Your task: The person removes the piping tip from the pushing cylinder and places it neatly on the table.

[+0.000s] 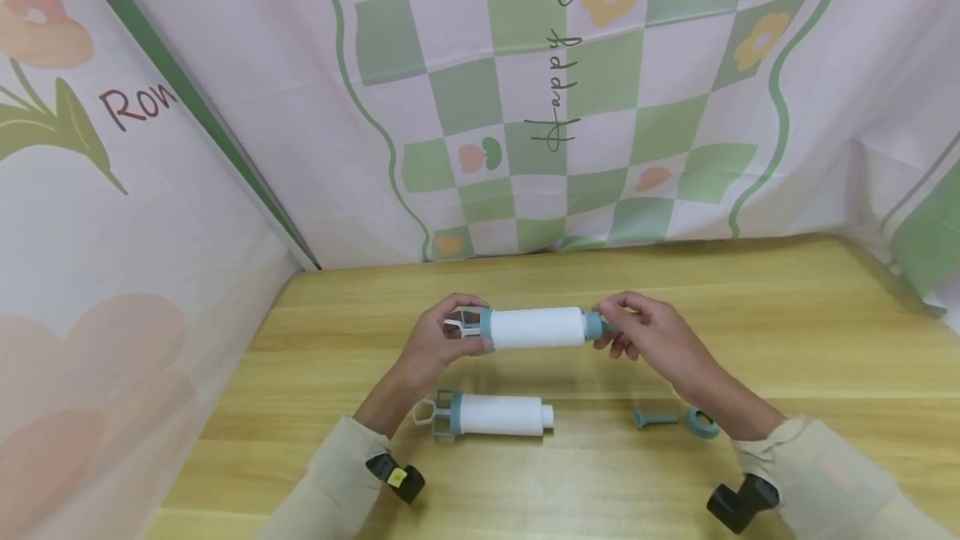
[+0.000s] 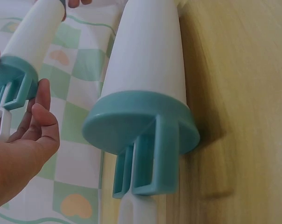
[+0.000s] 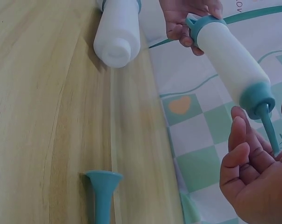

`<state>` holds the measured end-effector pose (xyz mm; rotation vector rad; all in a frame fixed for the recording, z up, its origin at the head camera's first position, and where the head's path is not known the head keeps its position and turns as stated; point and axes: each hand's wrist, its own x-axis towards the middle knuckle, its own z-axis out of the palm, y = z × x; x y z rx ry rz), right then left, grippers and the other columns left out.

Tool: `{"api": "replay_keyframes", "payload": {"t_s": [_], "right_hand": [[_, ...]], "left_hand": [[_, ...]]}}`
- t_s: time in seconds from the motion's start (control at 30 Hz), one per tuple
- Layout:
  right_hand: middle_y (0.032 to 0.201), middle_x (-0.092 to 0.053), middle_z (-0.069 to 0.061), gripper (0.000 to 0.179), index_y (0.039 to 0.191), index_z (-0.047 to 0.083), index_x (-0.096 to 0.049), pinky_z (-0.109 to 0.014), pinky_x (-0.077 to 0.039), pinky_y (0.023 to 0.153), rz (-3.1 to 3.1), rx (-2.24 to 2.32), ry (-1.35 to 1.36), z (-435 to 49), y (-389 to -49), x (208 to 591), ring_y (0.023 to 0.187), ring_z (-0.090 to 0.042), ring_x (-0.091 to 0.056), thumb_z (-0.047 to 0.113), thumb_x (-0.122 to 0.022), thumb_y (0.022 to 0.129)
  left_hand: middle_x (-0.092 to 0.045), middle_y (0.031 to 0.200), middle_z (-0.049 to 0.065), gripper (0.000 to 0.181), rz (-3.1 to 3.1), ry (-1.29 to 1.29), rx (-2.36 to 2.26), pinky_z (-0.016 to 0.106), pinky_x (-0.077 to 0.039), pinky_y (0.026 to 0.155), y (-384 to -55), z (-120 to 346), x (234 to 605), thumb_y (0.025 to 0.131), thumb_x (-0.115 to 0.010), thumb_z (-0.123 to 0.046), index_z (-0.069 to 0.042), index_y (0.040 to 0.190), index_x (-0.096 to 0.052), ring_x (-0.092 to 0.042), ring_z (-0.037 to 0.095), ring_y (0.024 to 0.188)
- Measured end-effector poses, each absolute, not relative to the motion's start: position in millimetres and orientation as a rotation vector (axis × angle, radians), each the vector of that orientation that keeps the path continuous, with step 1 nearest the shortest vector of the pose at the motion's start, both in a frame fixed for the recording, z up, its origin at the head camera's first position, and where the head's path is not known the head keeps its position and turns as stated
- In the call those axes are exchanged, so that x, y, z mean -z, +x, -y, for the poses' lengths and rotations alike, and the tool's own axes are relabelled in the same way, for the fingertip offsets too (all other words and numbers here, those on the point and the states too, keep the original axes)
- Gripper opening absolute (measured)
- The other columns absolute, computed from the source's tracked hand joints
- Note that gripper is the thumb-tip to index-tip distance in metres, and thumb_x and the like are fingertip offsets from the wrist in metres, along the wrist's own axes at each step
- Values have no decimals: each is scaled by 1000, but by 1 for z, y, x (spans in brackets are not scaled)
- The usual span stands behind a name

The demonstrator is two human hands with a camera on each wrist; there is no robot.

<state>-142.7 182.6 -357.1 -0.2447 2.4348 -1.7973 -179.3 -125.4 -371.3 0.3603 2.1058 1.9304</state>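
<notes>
A white syringe-like tube [image 1: 536, 327] is held level above the table, with a teal handled collar at its left end. My left hand [image 1: 447, 336] grips that collar [image 2: 12, 77], fingers and thumb on opposite sides. The tube's other end has a teal nozzle cap [image 3: 257, 99] with a thin spout. My right hand [image 1: 652, 336] has its curled fingers and thumb around this cap; the right wrist view cuts off part of the thumb. Nearer me, a second white tube [image 1: 501, 415] lies on the table, its teal handled collar on the left and bare white neck on the right.
A loose teal nozzle [image 1: 655, 419] lies on the wooden table [image 1: 300, 407] beside a teal ring [image 1: 701, 422], both below my right hand. A patterned curtain [image 1: 525, 107] hangs along the table's back edge, and another covers the left side.
</notes>
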Motion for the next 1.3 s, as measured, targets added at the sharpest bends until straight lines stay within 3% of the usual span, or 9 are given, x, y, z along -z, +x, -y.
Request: {"api": "replay_keyframes", "payload": {"t_s": [0.27,0.67,1.3], "right_hand": [[88,-69,-14,41,111,-5,-62,-27,-49,60,-2422,1800,-263,-182,-143,359,74,-24,-62,35,-54,105],[97,-65,-13,34,123,-4,-57,-27,-48,63,-2421,1822,-316,-184,-144,361,80,-20,-61,22,-62,101],[112,-61,-14,32,124,-3,-57,-29,-50,68,-2404,1863,-412,-186,-142,362,91,-24,-62,15,-65,98]], "left_hand": [[-59,120,13,48,-2099,364,-1937,35,-54,83,-180,125,372,78,-79,-3,-10,122,-63,-55,26,96],[-58,119,14,48,-2126,365,-1912,35,-53,82,-180,127,371,79,-78,-4,-8,124,-61,-55,26,96],[-57,118,14,49,-2097,367,-1931,35,-53,82,-178,128,368,80,-78,-4,-6,125,-60,-54,25,95]]}}
